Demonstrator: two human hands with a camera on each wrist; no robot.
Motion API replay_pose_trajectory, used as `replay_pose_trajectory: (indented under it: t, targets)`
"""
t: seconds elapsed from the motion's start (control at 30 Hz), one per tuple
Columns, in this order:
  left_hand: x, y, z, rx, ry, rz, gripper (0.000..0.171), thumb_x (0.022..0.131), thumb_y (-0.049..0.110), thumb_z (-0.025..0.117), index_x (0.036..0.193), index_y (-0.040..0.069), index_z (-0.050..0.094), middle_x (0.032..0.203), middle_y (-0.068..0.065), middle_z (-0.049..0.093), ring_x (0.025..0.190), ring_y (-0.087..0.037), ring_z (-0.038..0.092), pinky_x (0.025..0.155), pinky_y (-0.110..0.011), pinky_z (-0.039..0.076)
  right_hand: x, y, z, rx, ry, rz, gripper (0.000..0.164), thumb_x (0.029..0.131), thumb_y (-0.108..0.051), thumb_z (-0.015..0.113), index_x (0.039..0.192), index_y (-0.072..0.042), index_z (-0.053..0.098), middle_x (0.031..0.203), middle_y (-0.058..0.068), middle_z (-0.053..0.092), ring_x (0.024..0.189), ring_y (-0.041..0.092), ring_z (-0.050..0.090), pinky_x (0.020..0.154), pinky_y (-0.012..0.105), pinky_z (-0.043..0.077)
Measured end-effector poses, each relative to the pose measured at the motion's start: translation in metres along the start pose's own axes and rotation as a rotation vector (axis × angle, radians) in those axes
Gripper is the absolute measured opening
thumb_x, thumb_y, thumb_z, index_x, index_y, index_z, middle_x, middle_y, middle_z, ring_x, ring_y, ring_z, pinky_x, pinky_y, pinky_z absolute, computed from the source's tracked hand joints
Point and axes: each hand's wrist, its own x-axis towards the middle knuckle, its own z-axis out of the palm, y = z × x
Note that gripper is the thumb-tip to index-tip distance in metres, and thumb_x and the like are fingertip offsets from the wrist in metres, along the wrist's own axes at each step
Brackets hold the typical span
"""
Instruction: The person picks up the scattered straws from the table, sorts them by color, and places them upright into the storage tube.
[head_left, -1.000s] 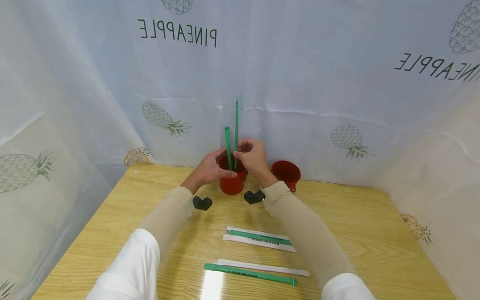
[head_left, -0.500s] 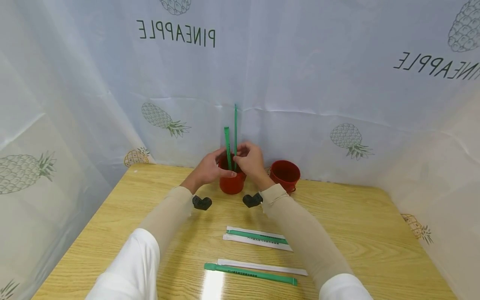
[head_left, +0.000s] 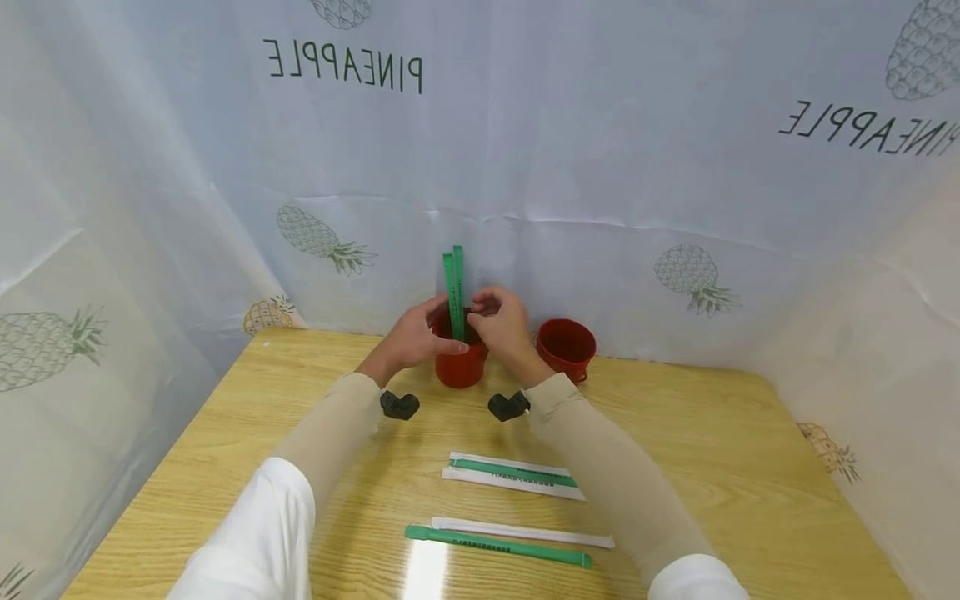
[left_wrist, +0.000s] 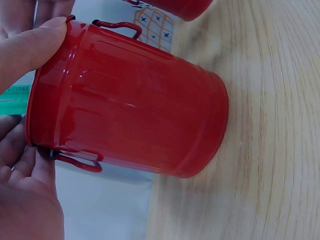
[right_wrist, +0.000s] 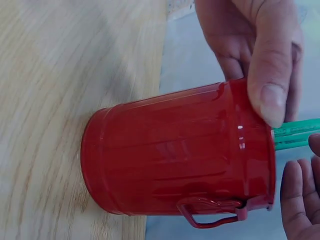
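In the head view a red metal bucket (head_left: pixel 460 371) stands near the back of the table. My left hand (head_left: pixel 415 335) grips its rim, with the thumb (right_wrist: pixel 270 95) across the front in the right wrist view and the fingers round the far side. Two green-wrapped straws (head_left: pixel 454 287) stand upright together in the bucket, leaning slightly left; their lower ends are hidden inside it. Just right of them, at the rim, my right hand (head_left: pixel 504 323) has loosely bent fingers (right_wrist: pixel 295 192) with nothing between them. The side handle (left_wrist: pixel 77 162) hangs beside the left fingers.
A second red bucket (head_left: pixel 567 343) stands right of the first. Nearer on the wooden table (head_left: pixel 720 467) lie a green-wrapped straw (head_left: pixel 498 546), a white-wrapped straw (head_left: pixel 525 532), and a group of green and white ones (head_left: pixel 513 475). A pineapple-print curtain (head_left: pixel 585 167) rises behind.
The second straw, held upright by my right hand a second ago, has gone down into the bucket and leans against the first. My right fingers have let go of it. The left hand keeps its grip.
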Motion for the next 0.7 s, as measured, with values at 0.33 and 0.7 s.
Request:
replay_pose_trajectory:
  t: [0.33,0.7]
  targets:
    - [0.001,0.002,0.001,0.034,0.000,-0.033,0.095,0.086,0.025,0.087,0.164,0.021,0.034,0.166,-0.003,0.043,0.156,-0.030,0.037,0.126,-0.054,0.036,-0.033,-0.006,-0.026,0.021,-0.067,-0.003,0.019,0.090,0.001,0.073,0.109,0.003,0.070,0.105,0.020,0.071,0.095,0.027,0.068,0.089,0.031,0.063]
    - [0.001,0.003,0.000,0.057,0.003,-0.037,0.094,0.088,0.019,0.084,0.165,0.018,0.031,0.166,-0.008,0.043,0.155,-0.035,0.038,0.122,-0.057,0.041,-0.090,0.006,-0.058,-0.033,-0.168,0.028,0.016,0.090,0.001,0.075,0.106,-0.001,0.074,0.102,0.020,0.075,0.089,0.020,0.070,0.083,0.022,0.061]
